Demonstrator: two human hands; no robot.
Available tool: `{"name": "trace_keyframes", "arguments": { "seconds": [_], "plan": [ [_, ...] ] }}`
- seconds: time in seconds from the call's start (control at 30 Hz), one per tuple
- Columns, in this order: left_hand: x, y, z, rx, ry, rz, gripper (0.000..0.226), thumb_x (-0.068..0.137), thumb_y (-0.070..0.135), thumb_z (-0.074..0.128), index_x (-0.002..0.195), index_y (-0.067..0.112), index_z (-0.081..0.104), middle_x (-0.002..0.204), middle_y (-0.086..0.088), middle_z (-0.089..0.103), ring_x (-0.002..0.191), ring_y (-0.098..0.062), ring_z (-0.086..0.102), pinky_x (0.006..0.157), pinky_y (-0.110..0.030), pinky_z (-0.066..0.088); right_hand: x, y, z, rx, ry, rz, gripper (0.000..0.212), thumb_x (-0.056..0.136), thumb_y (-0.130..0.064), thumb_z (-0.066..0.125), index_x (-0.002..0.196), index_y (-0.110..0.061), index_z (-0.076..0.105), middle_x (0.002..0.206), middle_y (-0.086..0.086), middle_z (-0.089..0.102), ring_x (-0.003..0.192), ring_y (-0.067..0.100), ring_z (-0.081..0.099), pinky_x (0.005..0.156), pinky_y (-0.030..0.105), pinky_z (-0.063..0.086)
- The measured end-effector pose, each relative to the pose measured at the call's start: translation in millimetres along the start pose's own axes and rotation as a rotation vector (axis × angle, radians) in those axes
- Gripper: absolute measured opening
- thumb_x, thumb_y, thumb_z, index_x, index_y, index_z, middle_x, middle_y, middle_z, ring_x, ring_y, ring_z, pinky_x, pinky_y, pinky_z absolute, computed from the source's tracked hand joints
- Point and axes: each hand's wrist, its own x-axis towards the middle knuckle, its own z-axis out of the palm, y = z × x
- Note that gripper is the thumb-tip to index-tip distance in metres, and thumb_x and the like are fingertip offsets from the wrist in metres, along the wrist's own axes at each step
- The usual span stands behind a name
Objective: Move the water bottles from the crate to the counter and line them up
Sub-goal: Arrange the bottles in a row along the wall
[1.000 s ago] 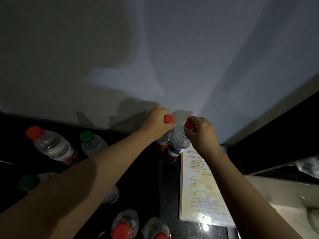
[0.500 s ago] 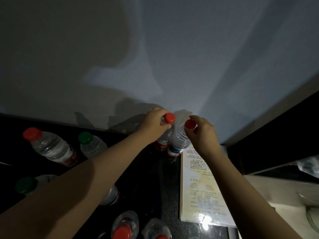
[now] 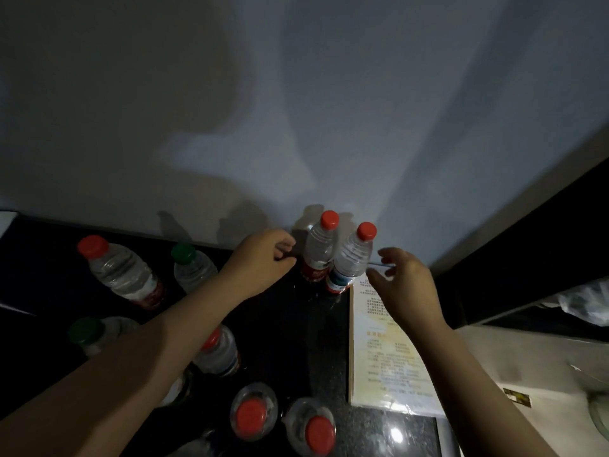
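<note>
A: What sits around the fingers?

B: Two red-capped bottles stand upright, touching each other, at the back of the dark counter [image 3: 296, 324] by the wall [image 3: 329, 110]. The red-label bottle [image 3: 318, 249] is just beyond the left hand [image 3: 263, 262], whose fingers are loosely curled and grip nothing. The blue-label bottle [image 3: 351, 258] is just left of the right hand [image 3: 403, 285], whose fingers are spread open and apart from it.

A: Anything in the way?

B: Below the right palm lies a laminated printed sheet [image 3: 385, 351], its top corner beside the blue-label bottle's base. Behind the left wrist, toward the person, more bottles crowd the counter: a red-capped bottle [image 3: 122, 275] and a green-capped bottle [image 3: 192, 268] leaning outward in this wide view, another green cap [image 3: 86, 330] nearer, one bottle [image 3: 219, 352] partly hidden under the forearm, and two red caps [image 3: 252, 417] and [image 3: 319, 435] seen from above.

A: And the room?

B: Dim, with hand shadows on the pale wall. Right of the right hand runs a dark panel [image 3: 527, 252], then a lighter ledge [image 3: 527, 367]; something pale and crumpled [image 3: 590, 301] rests there, possibly plastic wrap.
</note>
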Motion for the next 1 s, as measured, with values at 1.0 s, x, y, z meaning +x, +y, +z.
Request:
{"name": "trace_keyframes", "arguments": {
  "seconds": [1.0],
  "plan": [
    [-220.1, 18.3, -12.0, 0.079, -0.025, -0.069, 0.033, 0.079, 0.027, 0.071, 0.111, 0.025, 0.062, 0.102, 0.010, 0.055, 0.089, -0.005, 0.057, 0.080, -0.027, 0.052, -183.8, -28.9, -7.3, 0.082, -0.286, -0.225, 0.035, 0.082, -0.039, 0.067, 0.114, -0.024, 0.062, 0.103, -0.005, 0.064, 0.089, 0.008, 0.060, 0.074, 0.020, 0.048]
  ]
}}
